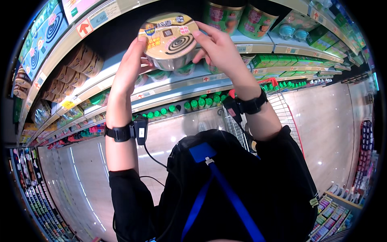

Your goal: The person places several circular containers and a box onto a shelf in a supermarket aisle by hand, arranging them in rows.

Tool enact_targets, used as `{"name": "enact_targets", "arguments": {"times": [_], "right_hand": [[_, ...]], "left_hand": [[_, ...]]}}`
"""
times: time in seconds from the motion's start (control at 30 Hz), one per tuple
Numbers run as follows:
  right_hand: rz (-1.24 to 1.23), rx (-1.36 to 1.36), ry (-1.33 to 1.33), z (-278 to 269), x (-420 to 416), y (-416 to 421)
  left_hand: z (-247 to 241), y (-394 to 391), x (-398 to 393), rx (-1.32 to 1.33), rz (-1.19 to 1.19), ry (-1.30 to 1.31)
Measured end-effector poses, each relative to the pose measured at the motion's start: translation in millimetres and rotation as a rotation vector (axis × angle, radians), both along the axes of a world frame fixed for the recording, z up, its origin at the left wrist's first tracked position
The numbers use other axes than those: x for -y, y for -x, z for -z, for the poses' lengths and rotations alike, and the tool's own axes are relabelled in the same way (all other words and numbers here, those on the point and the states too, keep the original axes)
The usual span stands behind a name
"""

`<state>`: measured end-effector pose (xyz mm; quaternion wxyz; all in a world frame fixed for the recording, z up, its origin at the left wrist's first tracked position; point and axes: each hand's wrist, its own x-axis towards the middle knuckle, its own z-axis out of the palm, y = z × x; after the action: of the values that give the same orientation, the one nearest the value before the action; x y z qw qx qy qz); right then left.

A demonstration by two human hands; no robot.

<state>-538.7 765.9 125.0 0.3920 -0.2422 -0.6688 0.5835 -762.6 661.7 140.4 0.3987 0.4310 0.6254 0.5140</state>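
Observation:
Between both hands, raised in front of the store shelf, is a round container of mosquito coils. Its tan lid shows a dark spiral coil and bears writing; its side is shiny and silvery. My left hand grips the left side, thumb at the rim of the lid. On the other side my right hand has its thumb on the lid's edge and fingers along the rim and side. The container is tilted so its lid faces me. Parts of the fingers behind it are hidden.
Stacked tan round containers stand on the shelf at left. Large green tins are at upper right. Green-capped bottles line the bottom shelf. A wire shopping cart with red trim stands beside my right arm. Cables hang from both wrist straps.

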Motion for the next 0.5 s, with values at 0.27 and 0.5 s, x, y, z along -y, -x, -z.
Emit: {"name": "enact_targets", "arguments": {"times": [0.27,0.5], "right_hand": [[0.159,0.265,-0.222,6,-73,28],[0.159,0.318,-0.118,14,-80,39]], "left_hand": [[6,24,-89,-0.11,-0.067,0.197],[29,42,-130,-0.265,-0.062,0.202]]}}
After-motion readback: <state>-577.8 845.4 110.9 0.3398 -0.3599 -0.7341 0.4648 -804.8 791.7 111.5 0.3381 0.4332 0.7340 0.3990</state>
